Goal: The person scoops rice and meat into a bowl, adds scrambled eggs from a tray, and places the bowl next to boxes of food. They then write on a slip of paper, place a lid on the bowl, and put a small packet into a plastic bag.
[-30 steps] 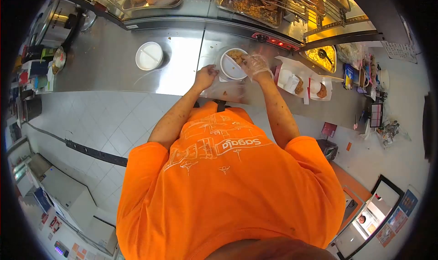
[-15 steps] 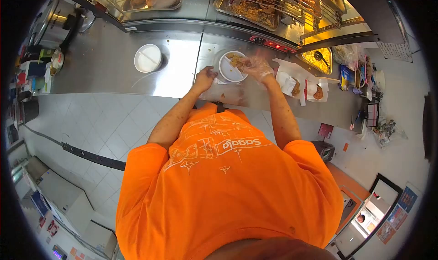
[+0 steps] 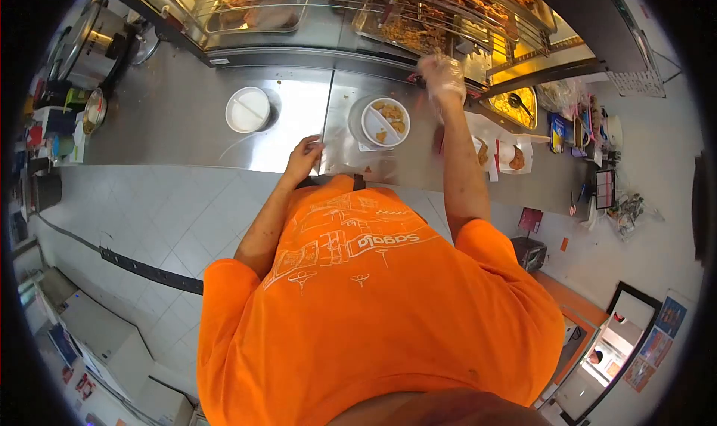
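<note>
The left hand is bare, its fingers loosely bent and apart from the thumb, with nothing seen between them; the right hand wears a clear disposable glove and is blurred, so whether its fingers are clamped on anything I cannot tell.

At the far left of the stainless-steel counter stands a metal cooking pot with a dark handle. Further right is a round white bowl with a divider across it. The left hand is beside this, at the counter's front edge, close to the seam between two steel panels. Right of the seam sits the divided white bowl, upright, with browned food pieces in more than one compartment; neither hand touches it.

The right hand is raised beyond this bowl and to its right, in front of the heated display cabinet, whose wire shelves hold metal trays of fried food. The right forearm crosses in front of part of the white cartons, where fried pieces show. Behind them, a black serving spoon lies in a tray of yellow food.
</note>
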Tool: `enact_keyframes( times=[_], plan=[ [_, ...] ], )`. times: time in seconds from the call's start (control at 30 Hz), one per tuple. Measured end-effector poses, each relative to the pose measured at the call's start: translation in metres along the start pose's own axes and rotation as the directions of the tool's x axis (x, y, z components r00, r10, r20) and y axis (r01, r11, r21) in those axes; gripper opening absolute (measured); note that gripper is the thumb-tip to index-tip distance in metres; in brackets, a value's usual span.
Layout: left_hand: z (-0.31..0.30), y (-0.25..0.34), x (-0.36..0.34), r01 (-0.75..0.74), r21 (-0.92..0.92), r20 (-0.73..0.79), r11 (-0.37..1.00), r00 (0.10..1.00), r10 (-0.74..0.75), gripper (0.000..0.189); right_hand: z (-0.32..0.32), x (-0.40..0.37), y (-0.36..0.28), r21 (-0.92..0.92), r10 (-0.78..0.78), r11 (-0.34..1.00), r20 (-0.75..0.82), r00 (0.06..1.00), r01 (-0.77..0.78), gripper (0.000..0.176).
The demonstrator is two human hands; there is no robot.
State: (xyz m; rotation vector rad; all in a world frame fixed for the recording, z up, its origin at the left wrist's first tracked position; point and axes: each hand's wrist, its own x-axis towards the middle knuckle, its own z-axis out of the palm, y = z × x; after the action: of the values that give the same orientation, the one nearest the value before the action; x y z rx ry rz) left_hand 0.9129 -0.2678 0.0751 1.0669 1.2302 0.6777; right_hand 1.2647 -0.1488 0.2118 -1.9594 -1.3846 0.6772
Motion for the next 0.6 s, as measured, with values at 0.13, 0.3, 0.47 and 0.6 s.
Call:
enact_keyframes(
  times=[0.13, 0.3, 0.47, 0.6],
  plan=[
    [-0.025, -0.005, -0.024, 0.077, -0.142, -0.130, 0.987, 0.987, -0.096, 0.037, 0.054, -0.070, 0.009, -0.392, -0.218, 0.724, 0.651, 0.727, 0.568, 0.023],
    [-0.043, 0.005, -0.044, 0.136, -0.203, -0.181, 0.970, 0.968, -0.174, 0.036, 0.090, -0.096, 0.032, -0.509, -0.010, 0.789, 0.548, 0.836, 0.344, 0.023],
    [-0.056, -0.007, -0.039, 0.139, -0.106, -0.203, 0.985, 0.966, -0.159, 0.038, 0.044, -0.078, -0.004, -0.359, -0.163, 0.871, 0.434, 0.886, 0.337, 0.021],
    [-0.057, -0.002, -0.048, 0.161, -0.128, -0.169, 0.979, 0.969, -0.182, 0.040, 0.029, -0.094, -0.008, -0.236, -0.355, 0.854, 0.389, 0.850, 0.465, 0.017]
  ],
)
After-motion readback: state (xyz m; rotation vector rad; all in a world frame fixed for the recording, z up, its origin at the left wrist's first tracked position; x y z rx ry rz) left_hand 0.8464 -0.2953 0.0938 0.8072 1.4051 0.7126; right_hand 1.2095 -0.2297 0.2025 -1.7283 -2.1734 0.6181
